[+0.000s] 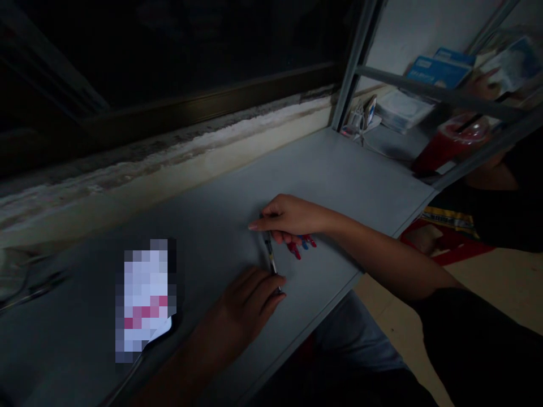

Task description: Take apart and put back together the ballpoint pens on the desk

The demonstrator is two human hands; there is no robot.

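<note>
A slim dark pen with a metal section [270, 255] lies slanted between my hands on the grey desktop [322, 175]. My left hand [248, 302] rests on the desk with its fingers closed around the pen's lower end. My right hand [288, 217] sits just above the pen's upper end, its forefinger stretched out and its other fingers curled. Small red and blue plastic pieces [301, 245] stick out beneath those curled fingers. Their full shape is hidden by the hand.
A pixelated patch covers a flat dark object [146, 299] on the desk, left of my hands. A window ledge runs along the desk's far side. At the right, a metal shelf frame [441, 93] holds blue boxes [439, 69] and a red cup with a straw [449, 146]. A person in a black top [475, 217] is beyond the desk.
</note>
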